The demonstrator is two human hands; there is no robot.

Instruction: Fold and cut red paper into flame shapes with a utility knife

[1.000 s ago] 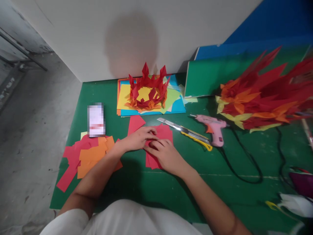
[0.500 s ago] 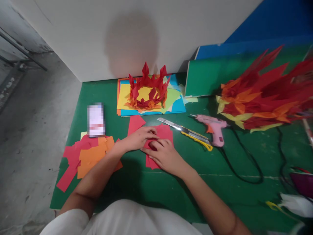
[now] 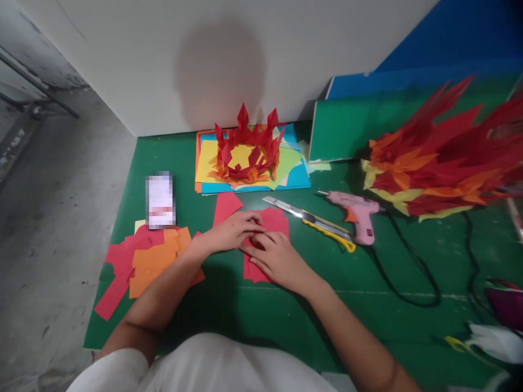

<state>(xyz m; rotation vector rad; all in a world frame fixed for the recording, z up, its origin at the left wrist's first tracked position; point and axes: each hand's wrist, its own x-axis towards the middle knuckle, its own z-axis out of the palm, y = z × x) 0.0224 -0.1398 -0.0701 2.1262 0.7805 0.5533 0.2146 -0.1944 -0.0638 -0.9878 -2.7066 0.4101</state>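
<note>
Both hands meet over a small pile of red paper (image 3: pixel 274 219) in the middle of the table. My left hand (image 3: pixel 233 230) comes in from the left, its bent fingers pressing on a red piece on top of the pile. Close against it, my right hand (image 3: pixel 274 255) has its fingers and thumb closed on the same red paper. Red on red, the outline of the held piece is hard to make out. Just behind my left hand lies another red sheet (image 3: pixel 226 207). A yellow-handled box cutter (image 3: pixel 312 219), blade out, rests to the right of the pile.
A red and orange paper crown (image 3: pixel 249 169) stands on coloured sheets (image 3: pixel 209 155) at the back. Right are a pink glue gun (image 3: pixel 359 211) with a black cord and a large flame-like paper piece (image 3: pixel 433 158). Left lie a phone (image 3: pixel 160 200) and orange and red scraps (image 3: pixel 153 261).
My right hand's fingertips have shifted very slightly to the right on the red paper. Everything else looks the same.
</note>
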